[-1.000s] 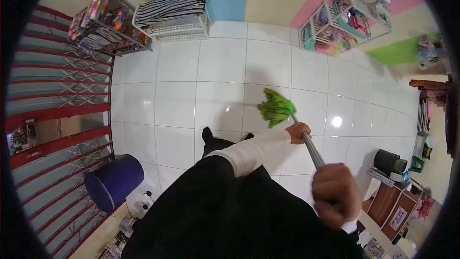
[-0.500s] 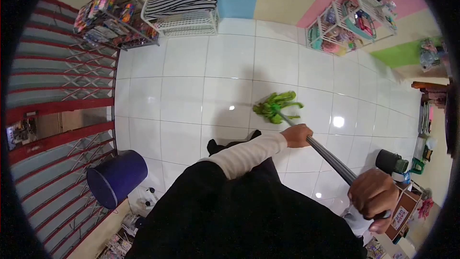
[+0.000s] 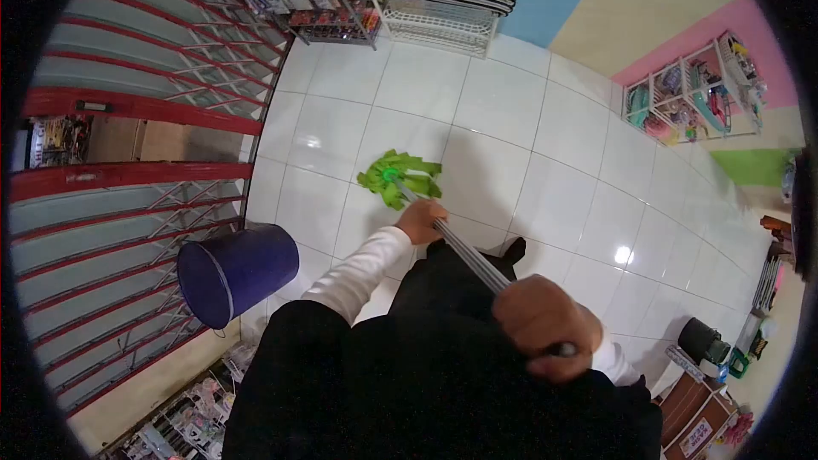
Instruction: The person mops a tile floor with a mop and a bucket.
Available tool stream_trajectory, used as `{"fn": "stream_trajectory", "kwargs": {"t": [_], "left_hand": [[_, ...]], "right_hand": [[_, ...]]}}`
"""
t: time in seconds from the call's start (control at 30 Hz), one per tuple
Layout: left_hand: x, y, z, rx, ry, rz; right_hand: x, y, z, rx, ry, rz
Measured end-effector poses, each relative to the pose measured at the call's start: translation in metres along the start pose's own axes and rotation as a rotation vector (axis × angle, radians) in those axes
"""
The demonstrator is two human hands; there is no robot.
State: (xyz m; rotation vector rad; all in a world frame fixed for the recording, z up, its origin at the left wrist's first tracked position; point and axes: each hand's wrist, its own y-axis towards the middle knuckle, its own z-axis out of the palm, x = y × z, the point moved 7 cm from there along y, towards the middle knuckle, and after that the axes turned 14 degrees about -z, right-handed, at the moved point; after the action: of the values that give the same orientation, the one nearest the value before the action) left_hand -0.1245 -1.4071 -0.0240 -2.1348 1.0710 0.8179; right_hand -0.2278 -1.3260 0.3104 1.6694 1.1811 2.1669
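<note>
A mop with a green strip head (image 3: 399, 177) rests on the white tiled floor (image 3: 498, 149). Its grey metal pole (image 3: 470, 257) slants up toward me from the head. My left hand (image 3: 421, 221) is wrapped round the lower pole, just above the green head. Higher up, my right hand (image 3: 545, 324) grips the pole near its top end, and the round tip sticks out of the fist. My shoe (image 3: 515, 249) stands on the tiles behind the mop head.
To the left a purple bucket (image 3: 239, 274) stands by a red folding gate (image 3: 145, 172). Along the far wall are a rack of small goods (image 3: 308, 0) and a white wire basket with striped cloth (image 3: 439, 21). White shelves (image 3: 699, 94) stand at the right, a dark bin (image 3: 699, 336) lower down.
The mop head has swept left across the tiles, toward the gate. Both hands have moved left with the pole, and the view has turned.
</note>
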Motion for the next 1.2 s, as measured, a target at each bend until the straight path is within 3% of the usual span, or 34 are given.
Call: {"fn": "stream_trajectory", "kwargs": {"t": [0.1,0.2,0.37,0.4,0.47,0.57,0.6,0.63,0.7,0.8,0.83,0.93,1.03,1.17,1.2], "left_hand": [[0.063,-0.017,-0.027,-0.049,0.085,-0.108],[0.132,-0.028,-0.04,-0.119,0.265,-0.283],[0.125,-0.026,-0.008,-0.062,0.371,-0.299],[0.106,-0.018,0.005,-0.042,0.379,-0.283],[0.058,-0.003,0.031,0.045,0.417,-0.314],[-0.007,0.02,0.092,0.102,0.169,-0.168],[-0.026,0.03,0.117,0.112,0.034,-0.113],[-0.079,0.043,0.133,0.31,0.203,-0.083],[-0.14,0.063,0.186,0.331,0.089,-0.001],[-0.254,0.077,0.239,0.477,-0.074,0.165],[-0.278,0.079,0.264,0.422,-0.193,0.224],[-0.347,0.084,0.324,0.507,-0.143,0.273],[-0.388,0.093,0.369,0.539,-0.16,0.313],[-0.404,0.102,0.407,0.519,-0.198,0.317],[-0.401,0.105,0.417,0.512,-0.203,0.31]], "right_hand": [[-0.05,-0.01,0.022,0.037,-0.117,0.035],[-0.1,-0.038,0.036,-0.109,-0.146,0.049],[-0.089,-0.081,0.033,-0.293,-0.152,0.052],[-0.073,-0.089,0.024,-0.247,-0.142,0.116],[-0.034,-0.105,0.002,-0.367,-0.123,0.168],[0.044,-0.124,-0.031,-0.363,-0.156,0.231],[0.075,-0.137,-0.04,-0.545,-0.203,0.247],[0.105,-0.148,-0.044,-0.651,-0.255,0.244],[0.164,-0.165,-0.051,-0.789,-0.362,0.222],[0.23,-0.18,-0.057,-0.604,-0.383,0.27],[0.247,-0.184,-0.058,-0.517,-0.351,0.336],[0.276,-0.209,-0.052,-0.566,-0.526,0.327],[0.29,-0.23,-0.048,-0.481,-0.576,0.457],[0.263,-0.239,-0.042,-0.121,-0.535,0.682],[0.251,-0.244,-0.038,-0.115,-0.536,0.662]]}}
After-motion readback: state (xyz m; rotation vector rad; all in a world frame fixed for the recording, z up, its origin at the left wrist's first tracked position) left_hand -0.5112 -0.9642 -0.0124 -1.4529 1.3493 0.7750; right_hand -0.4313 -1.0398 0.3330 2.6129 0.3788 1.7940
